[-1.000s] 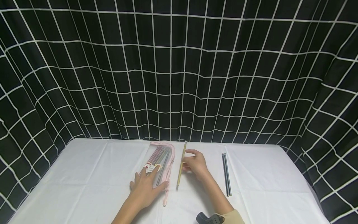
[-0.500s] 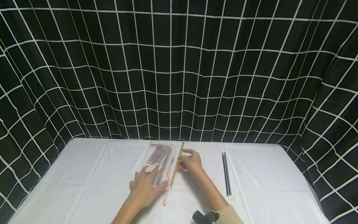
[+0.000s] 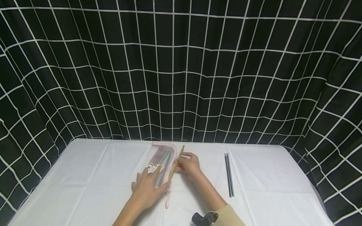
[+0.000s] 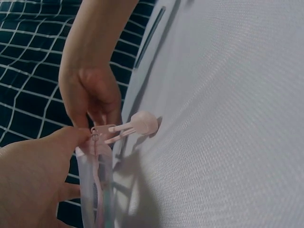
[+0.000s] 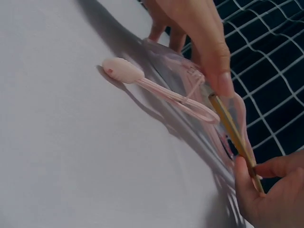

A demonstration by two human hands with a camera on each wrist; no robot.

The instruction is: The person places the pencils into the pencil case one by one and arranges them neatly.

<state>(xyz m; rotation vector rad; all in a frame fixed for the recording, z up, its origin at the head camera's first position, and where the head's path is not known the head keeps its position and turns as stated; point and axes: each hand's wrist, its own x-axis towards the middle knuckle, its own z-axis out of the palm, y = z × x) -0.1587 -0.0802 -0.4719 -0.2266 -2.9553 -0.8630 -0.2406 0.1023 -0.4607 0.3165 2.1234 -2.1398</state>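
Observation:
A clear pencil case (image 3: 174,152) with pink trim and a cartoon print lies mid-table, several pencils visible inside. Spread across its near part is my left hand (image 3: 145,192), pressing it down, the thumb at the zipper edge. My right hand (image 3: 190,166) pinches a yellow pencil (image 3: 181,153) between thumb and fingers along the case's right side. In the right wrist view, the near end of this yellow pencil (image 5: 229,130) sits beside the left thumb, within the pink-edged opening. From the zipper hangs a pink pull (image 5: 123,71) with a rounded end.
Two dark pencils (image 3: 229,175) lie side by side to the right of my right hand. White cloth (image 3: 85,175) covers the table. Behind it hangs a black curtain (image 3: 181,78) with a white grid. A dark wrist device (image 3: 205,218) is on the right forearm.
My right hand has moved left with the yellow pencil, from beside the case to its zipper edge, and the pencil leans more. The left hand and the case have stayed put.

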